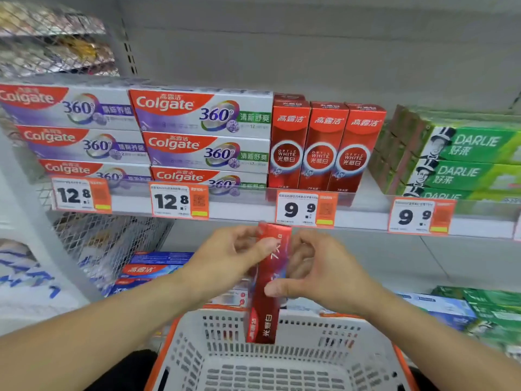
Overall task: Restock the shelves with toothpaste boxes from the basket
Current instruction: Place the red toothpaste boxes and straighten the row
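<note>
Three upright red Optic White cartons stand side by side on the far white metal shelf, with a bare gap to their right before the green Darlie boxes. Near us sits the white-and-orange plastic basket; we see no other boxes in its visible part. Between the two we hold the long red toothpaste box almost upright, long axis vertical, its lower end dipping past the basket's far rim. Our left hand curls round its upper part; our right hand pinches its middle, thumb in front. We judge the gap lies up and right, nearer our right hand.
</note>
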`<state>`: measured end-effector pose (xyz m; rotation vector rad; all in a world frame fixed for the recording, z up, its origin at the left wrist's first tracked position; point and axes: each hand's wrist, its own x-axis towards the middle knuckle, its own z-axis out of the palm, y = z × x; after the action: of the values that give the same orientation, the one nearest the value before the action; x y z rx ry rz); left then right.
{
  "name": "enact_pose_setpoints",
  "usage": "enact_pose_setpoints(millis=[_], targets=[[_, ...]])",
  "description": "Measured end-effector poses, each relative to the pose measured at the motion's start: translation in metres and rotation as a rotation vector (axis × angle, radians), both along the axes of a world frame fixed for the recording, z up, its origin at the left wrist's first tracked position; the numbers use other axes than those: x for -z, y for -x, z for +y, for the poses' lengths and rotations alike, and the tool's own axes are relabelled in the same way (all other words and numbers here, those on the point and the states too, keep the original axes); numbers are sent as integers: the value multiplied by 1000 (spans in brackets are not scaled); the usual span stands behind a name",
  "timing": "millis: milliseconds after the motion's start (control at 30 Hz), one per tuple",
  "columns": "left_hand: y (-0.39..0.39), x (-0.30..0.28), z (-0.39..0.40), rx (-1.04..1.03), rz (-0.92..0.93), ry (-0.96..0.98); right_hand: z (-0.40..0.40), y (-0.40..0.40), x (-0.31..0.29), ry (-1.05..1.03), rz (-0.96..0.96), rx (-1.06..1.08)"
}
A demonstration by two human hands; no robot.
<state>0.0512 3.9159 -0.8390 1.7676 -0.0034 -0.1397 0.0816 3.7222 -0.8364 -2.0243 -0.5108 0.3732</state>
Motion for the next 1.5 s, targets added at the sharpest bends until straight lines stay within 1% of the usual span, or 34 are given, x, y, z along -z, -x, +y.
enact_pose_setpoints(millis=[33,67,133,200,267,333,400,533,600,667,833,867,900,1033,1100,1167,1233,1300,1467,1500], targets=[[-4,-1,3,17,22,29,-5,-3,1,-70,58,18],[-8,-2,5,34,70,114,-10,-5,1,-136,93,44],[-10,-8,7,76,168,315,-20,-9,-3,-236,80,100],[-10,-12,3,132,213,401,-26,-9,-9,-312,50,96],[-10,-11,-4,158,207,367,-30,-9,-14,-337,37,25],[-9,-10,-13,135,182,334,-34,-8,-16,-308,4,-36],[-8,-10,-21,100,146,295,-39,-6,-16,-322,-15,-40],[-7,-14,-31,112,68,173,-53,-5,-20,-362,-52,29],[-6,-14,-31,186,24,107,-63,-5,-22,-366,-80,60],[-4,-12,-30,251,-31,25,-71,-4,-22,-340,-108,64],[4,-13,-50,278,-160,-67,-83,2,-32,-280,-162,62],[5,-17,-55,276,-217,-90,-87,3,-41,-274,-202,76],[4,-23,-59,241,-321,-126,-93,4,-53,-274,-261,97],[-12,-71,-65,-96,-878,-404,-113,1,-123,-280,-603,214],[-27,-99,-69,-176,-1045,-569,-122,-3,-152,-256,-765,263],[-46,-119,-73,-193,-1140,-704,-129,-10,-171,-189,-886,319],[-63,-132,-78,-197,-1187,-828,-132,-20,-180,-126,-968,368],[-78,-136,-83,-201,-1189,-928,-130,-32,-179,-107,-1033,392],[-94,-110,-88,-287,-1245,-1049,-119,-64,-157,-109,-1098,426],[-97,-103,-87,-308,-1227,-1084,-117,-69,-151,-94,-1101,430]])
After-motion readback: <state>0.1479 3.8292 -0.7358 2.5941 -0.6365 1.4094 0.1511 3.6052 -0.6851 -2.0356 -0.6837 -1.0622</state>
